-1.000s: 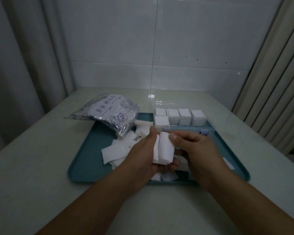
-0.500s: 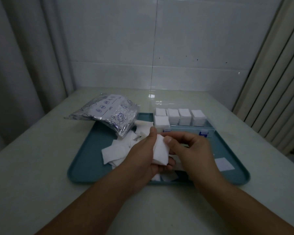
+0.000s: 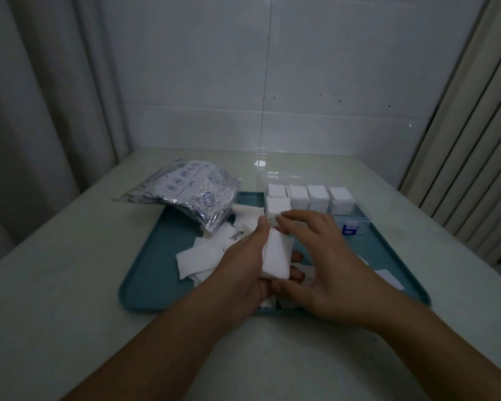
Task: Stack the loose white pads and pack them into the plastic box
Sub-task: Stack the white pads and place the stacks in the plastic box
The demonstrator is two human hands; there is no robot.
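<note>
Held pads: a small stack of white pads [image 3: 276, 256] sits upright over the teal tray [image 3: 145, 280], gripped in the left hand [image 3: 243, 267].
Plastic box: the clear plastic box [image 3: 356, 224] on the tray's far right holds five neat pad stacks [image 3: 298, 196].
Loose pads: a scattered pile [image 3: 203, 256] lies on the tray by a silver printed bag [image 3: 191, 192].
Left hand: fingers curl under the stack, thumb up its side.
Right hand [image 3: 324, 261]: fingertips pinch the stack's top and bottom edges.
Tabletop [image 3: 55, 285]: pale, carrying the tray.
</note>
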